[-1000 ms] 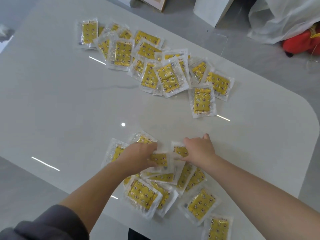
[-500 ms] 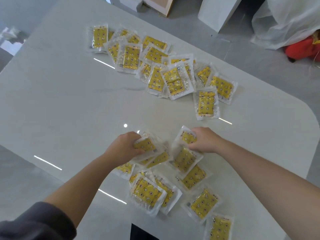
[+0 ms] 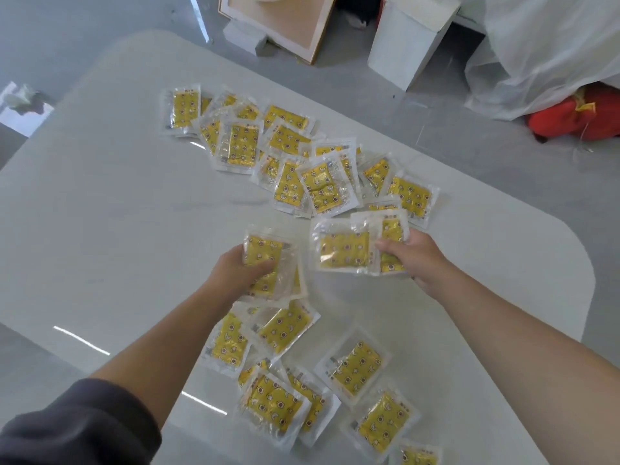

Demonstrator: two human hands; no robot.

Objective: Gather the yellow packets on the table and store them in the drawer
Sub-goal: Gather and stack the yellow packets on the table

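On worktop (image 3: 100, 229): left hand (image 3: 235, 271) and right hand (image 3: 414, 255) each clutched a few packets (image 3: 342, 253); most lay loose; drawer unseen, none stored.

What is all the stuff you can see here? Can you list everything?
White glossy table: one, white, fills most of the view.
Yellow patterned packets in clear plastic wrap, far pile: many, overlapping, yellow, far side of the table.
Yellow packets, near group: several, yellow, near edge of the table, some overlapping.
Framed board: one, beige with white edge, on the floor beyond the table.
White box: one, white, on the floor beside the board.
Clear plastic sheet: one, whitish, far right floor.
Red bag: one, red, under the sheet.
Left hand: holds several packets.
Right hand: holds several packets.
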